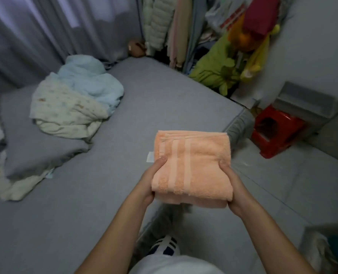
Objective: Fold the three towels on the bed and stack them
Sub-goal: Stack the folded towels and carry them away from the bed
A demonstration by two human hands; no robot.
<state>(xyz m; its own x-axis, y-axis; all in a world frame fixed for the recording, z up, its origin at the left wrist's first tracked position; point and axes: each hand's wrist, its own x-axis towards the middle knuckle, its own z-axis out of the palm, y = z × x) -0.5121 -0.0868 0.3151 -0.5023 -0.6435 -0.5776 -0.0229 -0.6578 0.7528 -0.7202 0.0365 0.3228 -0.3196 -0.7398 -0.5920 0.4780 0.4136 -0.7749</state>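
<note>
Folded peach towel (191,167) held up at lower centre of the frame, above the near right corner of the grey bed (148,107) and the floor edge. Folded into a thick rectangle, pale woven stripes running along its top face, small white tag sticking out at its left edge. Left hand (151,180) gripping the towel's left side, thumb on top, fingers hidden underneath. Right hand (233,186) gripping the right side in the same way, thumb pressed onto the top face. Both hands clamped on the towel, apart from each other with the towel between.

Light blue towel (89,80) lying crumpled in the upper left of the frame, on the bed near the grey curtain (45,26). Cream towel (65,111) with a faint print heaped just in front of it, touching it, also unfolded. Grey pillow (35,147) at left, partly under the cream towel.

Hanging clothes (164,26) at top centre. Red plastic stool (276,131) on the floor at right.
</note>
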